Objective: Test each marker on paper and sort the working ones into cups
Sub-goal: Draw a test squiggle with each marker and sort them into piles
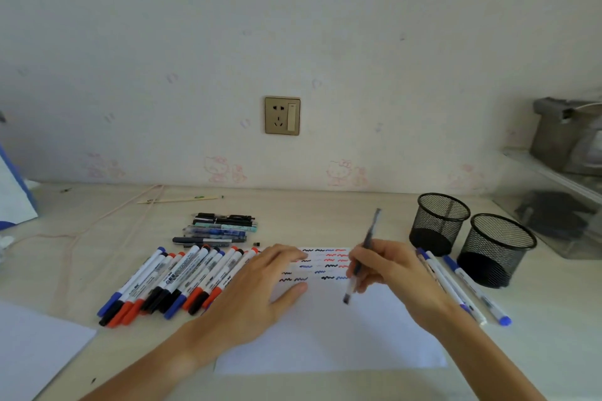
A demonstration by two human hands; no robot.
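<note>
1. The right hand [387, 270] has its fingers curled around a dark pen [363, 257], pinching the barrel; the tip points down toward 7 o'clock and sits on or just above the paper [329, 338], I cannot tell which.
2. The left hand [260, 286] lies flat on the paper with its fingers straight and slightly spread, holding nothing.
3. Rows of black, blue and red squiggles [325, 265] run across the paper's far part, between the two hands.
4. A pile of markers [169, 283] lies at 9 o'clock from the paper, with a smaller group of pens [221, 228] at 11 o'clock.
5. Three markers [462, 286] lie at 3 o'clock from the paper.
6. Two black mesh cups [439, 221] [498, 247] stand at 2 o'clock, just beside each other; no markers show in either.
</note>
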